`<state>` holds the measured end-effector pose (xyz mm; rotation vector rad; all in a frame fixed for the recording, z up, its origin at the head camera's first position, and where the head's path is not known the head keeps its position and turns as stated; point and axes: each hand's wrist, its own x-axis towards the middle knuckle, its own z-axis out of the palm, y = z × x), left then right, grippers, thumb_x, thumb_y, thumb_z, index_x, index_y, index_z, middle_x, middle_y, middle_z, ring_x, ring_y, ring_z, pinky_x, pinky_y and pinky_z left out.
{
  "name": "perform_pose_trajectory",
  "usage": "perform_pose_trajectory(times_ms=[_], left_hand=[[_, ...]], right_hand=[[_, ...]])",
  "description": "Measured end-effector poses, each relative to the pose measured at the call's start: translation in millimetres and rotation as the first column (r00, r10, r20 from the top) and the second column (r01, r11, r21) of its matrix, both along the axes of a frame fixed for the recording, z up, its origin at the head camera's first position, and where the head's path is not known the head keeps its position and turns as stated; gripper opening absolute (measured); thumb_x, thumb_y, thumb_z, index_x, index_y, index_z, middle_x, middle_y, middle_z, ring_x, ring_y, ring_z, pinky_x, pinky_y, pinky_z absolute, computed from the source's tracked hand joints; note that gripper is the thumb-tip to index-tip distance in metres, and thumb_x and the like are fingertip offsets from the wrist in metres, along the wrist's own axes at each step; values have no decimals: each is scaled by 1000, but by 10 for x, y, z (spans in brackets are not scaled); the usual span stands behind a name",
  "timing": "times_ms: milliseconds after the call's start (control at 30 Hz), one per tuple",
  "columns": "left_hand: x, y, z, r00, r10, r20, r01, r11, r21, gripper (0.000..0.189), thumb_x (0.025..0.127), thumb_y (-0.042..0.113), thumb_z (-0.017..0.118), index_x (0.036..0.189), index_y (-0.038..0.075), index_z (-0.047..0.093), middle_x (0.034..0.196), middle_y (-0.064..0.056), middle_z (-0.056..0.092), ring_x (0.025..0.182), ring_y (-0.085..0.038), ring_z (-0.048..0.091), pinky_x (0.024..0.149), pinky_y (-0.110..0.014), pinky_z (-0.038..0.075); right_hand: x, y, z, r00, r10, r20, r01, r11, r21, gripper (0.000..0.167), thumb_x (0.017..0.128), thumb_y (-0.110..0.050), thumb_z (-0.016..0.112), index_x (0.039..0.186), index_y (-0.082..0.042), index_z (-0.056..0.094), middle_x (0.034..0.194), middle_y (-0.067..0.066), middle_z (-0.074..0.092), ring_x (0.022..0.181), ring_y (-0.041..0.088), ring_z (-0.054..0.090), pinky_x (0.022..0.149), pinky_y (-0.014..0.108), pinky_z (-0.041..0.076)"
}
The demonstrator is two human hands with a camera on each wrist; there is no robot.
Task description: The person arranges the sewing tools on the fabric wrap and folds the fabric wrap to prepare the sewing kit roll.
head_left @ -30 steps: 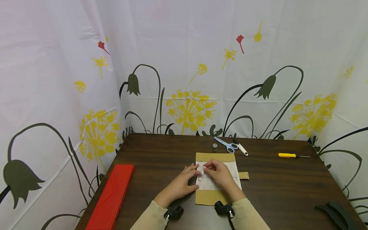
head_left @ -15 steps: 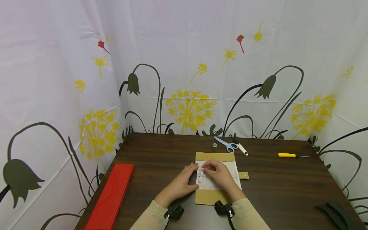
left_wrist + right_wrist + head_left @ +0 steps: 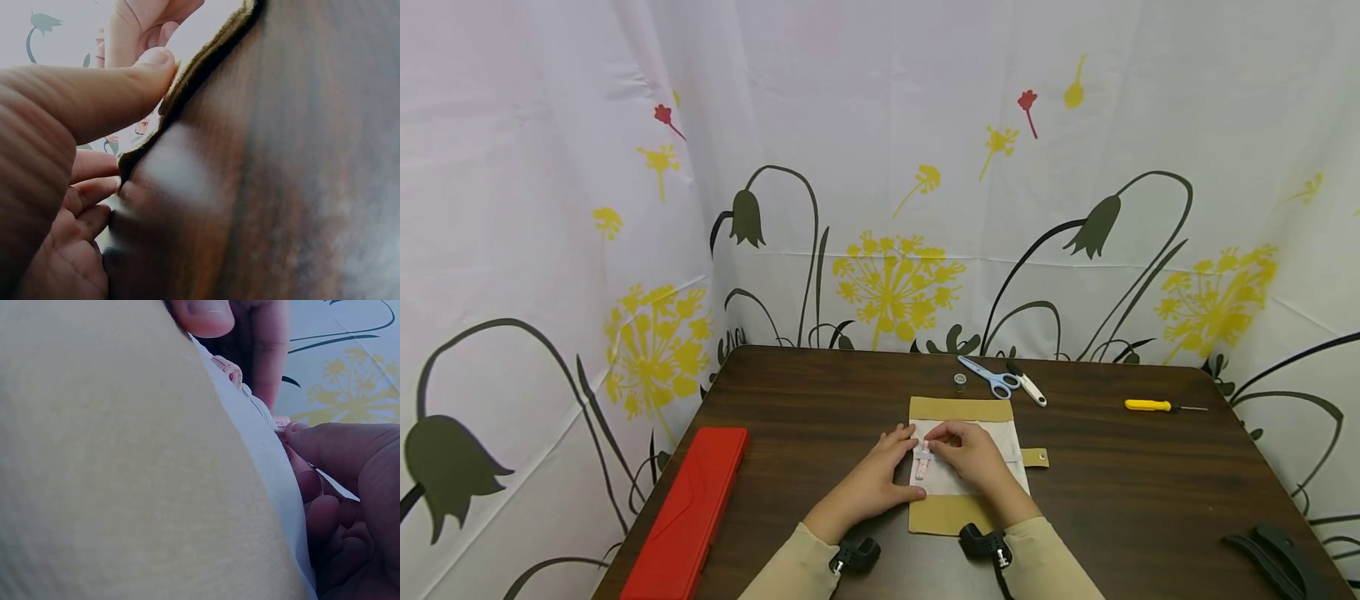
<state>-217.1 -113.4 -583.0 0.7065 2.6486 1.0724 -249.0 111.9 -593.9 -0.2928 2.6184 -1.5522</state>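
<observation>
A tan fabric case (image 3: 958,515) lies unfolded on the dark wooden table, its white lining facing up. Across the lining runs a narrow elastic band. A flattened roll of white tape measure (image 3: 921,470) with red markings passes under this band, near the left side of the case. Thumb and forefinger of my right hand (image 3: 976,457) pinch the tape's far end; the right wrist view shows the tape (image 3: 230,370) bulging on the near side of the band. My left hand (image 3: 872,477) rests along the case's left edge, thumb and fingertips pressing on it with the fingers spread.
Beyond the case lie blue scissors (image 3: 992,379), a white-handled tool (image 3: 1032,388) with a dark tip, and a small round spool (image 3: 960,382). A yellow-handled screwdriver (image 3: 1150,406) is farther right. A red case (image 3: 688,508) sits left, a black object (image 3: 1273,562) at the front right.
The left fingers have drawn back from the tape measure to the edge of the case. More of the tape now shows below the band, while the right hand keeps its pinch almost in place.
</observation>
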Motion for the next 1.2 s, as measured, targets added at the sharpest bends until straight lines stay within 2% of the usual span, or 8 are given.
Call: perform_pose_trajectory(times_ms=[500,633,767,867,933,1000,1067,1200], left_hand=[[36,9,14,1000,4,7,-4,1000,-17,88,93,37,88,163,2,47,180,-13,30,168,-45,21,132,-69,24],[40,19,15,1000,-7,-1,7,1000,-20,92,93,39,87,165,3,44,182,-12,27,170,-39,18,135,-66,19],[45,38,20,1000,1,3,-1,1000,-26,94,92,40,88,166,2,43,182,-12,25,171,-37,17,135,-64,18],[50,49,16,1000,15,17,-15,1000,-27,95,92,39,88,166,2,42,182,-12,26,171,-37,17,135,-65,18],[52,53,15,1000,21,23,-21,999,-25,95,91,39,89,166,2,43,182,-12,26,171,-37,18,136,-64,18],[50,55,16,999,24,24,-23,999,-24,96,91,38,89,166,1,43,182,-12,27,171,-37,18,136,-64,18],[50,57,21,999,28,24,-27,999,-20,96,90,38,90,165,1,43,181,-12,28,171,-37,19,136,-64,18],[50,65,22,999,33,25,-32,999,-21,96,90,37,90,165,1,43,181,-11,28,171,-36,20,136,-64,18]], right_hand=[[3,4,-28,1000,8,-13,-8,1000,-16,10,97,-14,82,101,-24,82,88,-5,72,73,14,56,65,26,46],[-17,24,-43,1000,20,3,-19,997,-74,6,99,-16,81,103,-21,82,88,-1,72,72,14,56,64,26,46],[-55,78,-77,997,57,49,-47,981,-189,9,102,-19,78,109,-14,81,82,0,66,63,11,53,56,24,45],[-76,148,-89,986,111,121,-56,920,-388,17,105,-16,73,117,-5,76,86,0,68,60,10,52,51,22,45],[-84,204,-87,975,153,164,-40,836,-547,18,107,-12,69,122,-2,71,93,0,71,62,10,53,52,22,47],[-92,268,-79,963,193,187,-15,736,-677,17,109,-8,64,125,-3,68,102,0,74,67,10,56,56,21,48],[-99,346,-66,956,229,185,-10,656,-755,17,111,-6,59,126,-8,67,106,0,75,72,10,59,59,20,50],[-116,574,-55,946,302,121,-70,550,-832,27,115,-3,49,131,-14,67,114,0,74,83,9,64,70,21,56]])
